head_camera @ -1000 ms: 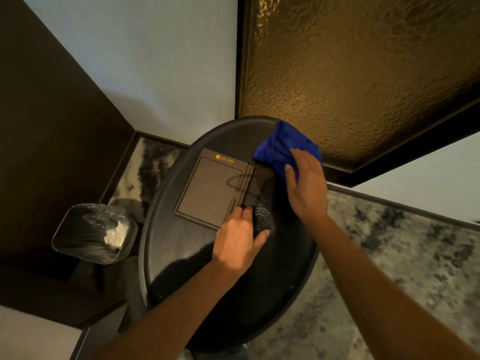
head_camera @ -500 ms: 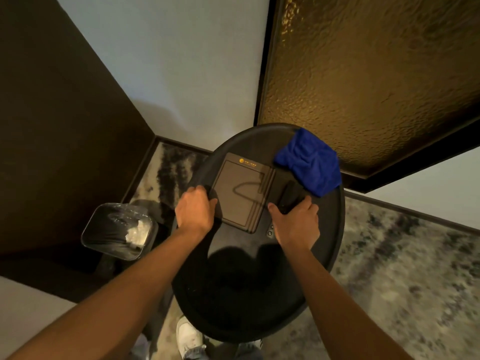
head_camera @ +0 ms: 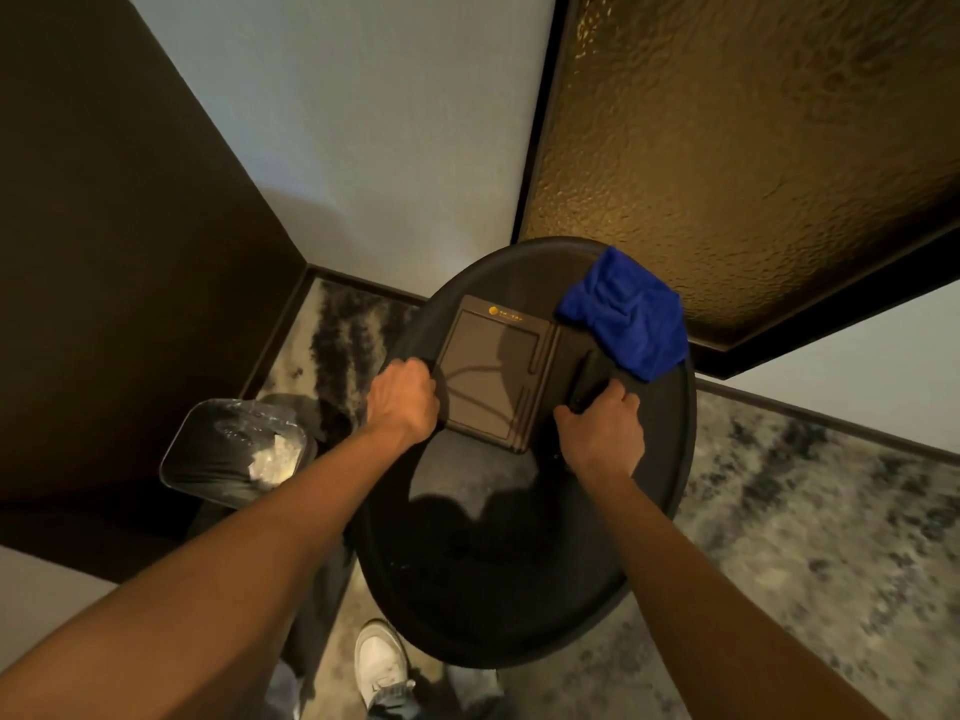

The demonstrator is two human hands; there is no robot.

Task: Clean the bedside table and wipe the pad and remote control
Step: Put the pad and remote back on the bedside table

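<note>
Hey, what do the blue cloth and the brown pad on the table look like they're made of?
The blue cloth looks like microfibre or terry: a soft, fuzzy nap, rumpled into folds. The pad looks like leather or leatherette, matte brown, with raised stitched-looking borders and a small gold logo. Real or imitation leather cannot be told from here.

A hotel-style bedroom corner.
Round black bedside table (head_camera: pixel 519 589), logo-stamped leather pad (head_camera: pixel 493 376), patterned carpet (head_camera: pixel 805 537), lined waste bin (head_camera: pixel 234 454), amber textured glass panel (head_camera: pixel 753 122) against the wall.
</note>
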